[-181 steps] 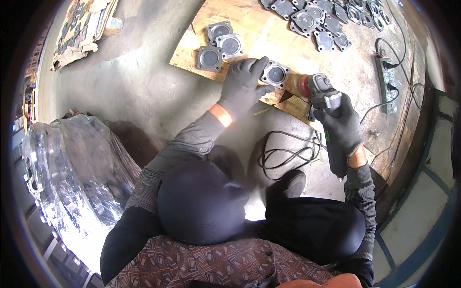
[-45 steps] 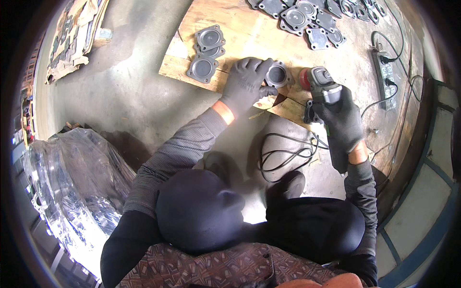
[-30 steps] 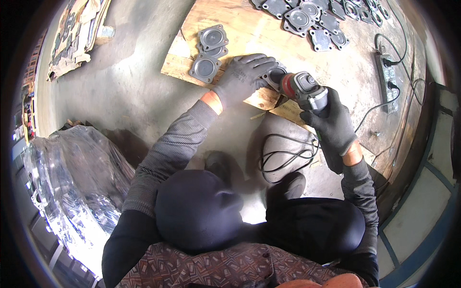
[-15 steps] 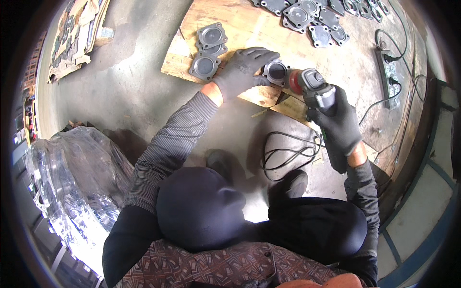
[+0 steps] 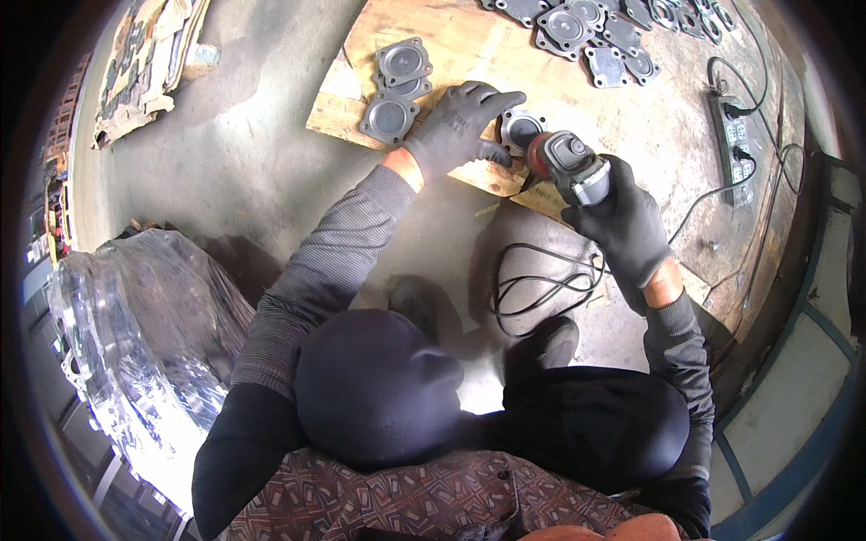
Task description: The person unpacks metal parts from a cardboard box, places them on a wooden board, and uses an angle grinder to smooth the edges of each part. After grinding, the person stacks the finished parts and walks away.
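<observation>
Dark-grey square metal plate point(image 5: 520, 132) beside a grey angle grinder point(image 5: 579, 168) with a red disc point(image 5: 538, 155)

The grey-gloved left hand point(image 5: 462, 128) is spread at the plate's left side; whether it touches is unclear. The plate, with a round recess and corner holes, lies near the front edge of the scuffed wooden surface point(image 5: 469, 54). The disc overlaps its lower right in view, contact uncertain. The dark-grey-gloved right hand point(image 5: 630, 221) is wrapped round the grinder.

At left, clear plastic sheeting point(image 5: 153, 298) drapes a bulky load on the grey concrete floor point(image 5: 271, 135). The surface carries three similar plates point(image 5: 390, 118), a heap of dark metal plates point(image 5: 565, 27) and a grey power strip point(image 5: 735, 149).

The plate lies flat. The grinder's head points up-left, its long axis slanting down-right.
</observation>
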`<action>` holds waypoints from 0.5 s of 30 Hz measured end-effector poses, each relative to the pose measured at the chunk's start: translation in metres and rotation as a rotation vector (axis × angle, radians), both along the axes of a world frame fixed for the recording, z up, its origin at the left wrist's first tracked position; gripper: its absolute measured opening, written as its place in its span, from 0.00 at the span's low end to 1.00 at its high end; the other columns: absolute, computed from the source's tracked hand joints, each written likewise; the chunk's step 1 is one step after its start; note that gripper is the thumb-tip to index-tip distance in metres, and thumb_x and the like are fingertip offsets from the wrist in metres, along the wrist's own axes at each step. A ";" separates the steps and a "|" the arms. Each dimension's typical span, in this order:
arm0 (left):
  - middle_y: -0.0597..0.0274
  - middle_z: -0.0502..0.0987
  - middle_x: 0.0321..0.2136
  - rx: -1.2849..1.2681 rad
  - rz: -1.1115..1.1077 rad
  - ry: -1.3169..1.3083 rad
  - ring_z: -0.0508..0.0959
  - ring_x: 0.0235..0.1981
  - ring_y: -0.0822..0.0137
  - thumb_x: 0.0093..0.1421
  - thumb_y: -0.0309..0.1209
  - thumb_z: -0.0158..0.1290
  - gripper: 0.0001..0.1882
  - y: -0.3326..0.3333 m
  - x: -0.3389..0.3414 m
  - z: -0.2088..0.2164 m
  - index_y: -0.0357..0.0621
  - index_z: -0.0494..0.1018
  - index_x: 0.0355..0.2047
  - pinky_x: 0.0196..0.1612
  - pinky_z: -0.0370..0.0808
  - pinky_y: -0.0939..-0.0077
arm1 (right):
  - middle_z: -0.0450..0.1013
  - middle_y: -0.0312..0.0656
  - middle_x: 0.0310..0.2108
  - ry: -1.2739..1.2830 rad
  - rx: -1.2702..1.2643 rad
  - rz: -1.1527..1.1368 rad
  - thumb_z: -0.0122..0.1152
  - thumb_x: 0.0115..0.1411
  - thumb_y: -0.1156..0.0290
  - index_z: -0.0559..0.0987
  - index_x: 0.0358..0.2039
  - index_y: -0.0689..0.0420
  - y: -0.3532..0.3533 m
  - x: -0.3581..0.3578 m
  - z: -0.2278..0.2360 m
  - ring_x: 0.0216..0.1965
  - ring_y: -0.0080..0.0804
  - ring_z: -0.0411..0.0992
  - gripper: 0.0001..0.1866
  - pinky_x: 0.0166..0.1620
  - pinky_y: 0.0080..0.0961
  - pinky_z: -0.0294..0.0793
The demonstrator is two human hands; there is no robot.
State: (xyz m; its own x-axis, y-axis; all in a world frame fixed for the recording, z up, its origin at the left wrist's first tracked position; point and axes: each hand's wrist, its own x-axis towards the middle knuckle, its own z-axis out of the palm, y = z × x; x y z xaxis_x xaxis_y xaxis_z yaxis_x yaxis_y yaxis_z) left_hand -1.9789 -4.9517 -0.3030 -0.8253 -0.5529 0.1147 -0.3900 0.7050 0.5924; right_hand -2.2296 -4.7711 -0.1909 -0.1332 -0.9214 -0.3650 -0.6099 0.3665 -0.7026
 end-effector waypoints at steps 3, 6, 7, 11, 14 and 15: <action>0.51 0.76 0.63 -0.002 -0.007 0.000 0.72 0.68 0.47 0.56 0.45 0.75 0.49 -0.001 0.000 0.000 0.55 0.69 0.76 0.72 0.71 0.50 | 0.86 0.57 0.46 0.003 -0.005 -0.011 0.82 0.57 0.57 0.72 0.64 0.55 0.001 0.001 -0.002 0.50 0.62 0.85 0.39 0.51 0.50 0.84; 0.51 0.76 0.63 0.007 -0.024 0.002 0.72 0.68 0.47 0.56 0.45 0.75 0.49 -0.002 0.000 0.000 0.55 0.68 0.77 0.73 0.70 0.50 | 0.86 0.58 0.45 0.095 -0.035 0.085 0.82 0.57 0.57 0.72 0.64 0.54 0.005 -0.001 0.000 0.50 0.62 0.85 0.39 0.51 0.51 0.84; 0.51 0.76 0.63 0.018 -0.029 -0.010 0.72 0.68 0.47 0.57 0.46 0.75 0.49 -0.002 0.000 0.000 0.55 0.67 0.77 0.73 0.70 0.50 | 0.86 0.57 0.44 0.095 -0.008 0.050 0.83 0.56 0.57 0.73 0.64 0.54 0.007 -0.002 0.001 0.50 0.63 0.85 0.39 0.51 0.51 0.84; 0.50 0.76 0.64 0.044 -0.019 -0.017 0.71 0.69 0.46 0.59 0.47 0.74 0.48 -0.001 0.001 -0.001 0.56 0.67 0.77 0.74 0.69 0.49 | 0.87 0.52 0.45 0.176 0.061 -0.207 0.84 0.55 0.57 0.76 0.62 0.54 0.015 -0.017 0.010 0.47 0.51 0.88 0.37 0.49 0.43 0.86; 0.51 0.76 0.65 0.039 -0.012 0.021 0.71 0.69 0.47 0.59 0.48 0.73 0.48 0.001 0.001 -0.002 0.56 0.67 0.77 0.75 0.68 0.49 | 0.87 0.53 0.45 -0.027 -0.073 -0.166 0.83 0.58 0.57 0.75 0.62 0.55 0.020 -0.020 0.011 0.49 0.51 0.88 0.36 0.50 0.43 0.86; 0.51 0.76 0.65 0.042 -0.015 0.014 0.72 0.69 0.47 0.59 0.49 0.73 0.48 0.001 0.001 -0.002 0.56 0.67 0.77 0.75 0.68 0.49 | 0.87 0.53 0.46 -0.079 -0.068 -0.158 0.82 0.59 0.57 0.75 0.61 0.56 0.021 -0.018 0.011 0.49 0.51 0.88 0.35 0.50 0.42 0.86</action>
State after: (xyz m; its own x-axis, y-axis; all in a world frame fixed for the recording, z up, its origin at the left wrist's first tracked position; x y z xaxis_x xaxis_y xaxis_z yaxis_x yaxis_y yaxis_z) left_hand -1.9775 -4.9509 -0.3050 -0.8322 -0.5449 0.1026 -0.3711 0.6849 0.6271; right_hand -2.2478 -4.7503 -0.1797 -0.2517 -0.9143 -0.3173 -0.4908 0.4032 -0.7724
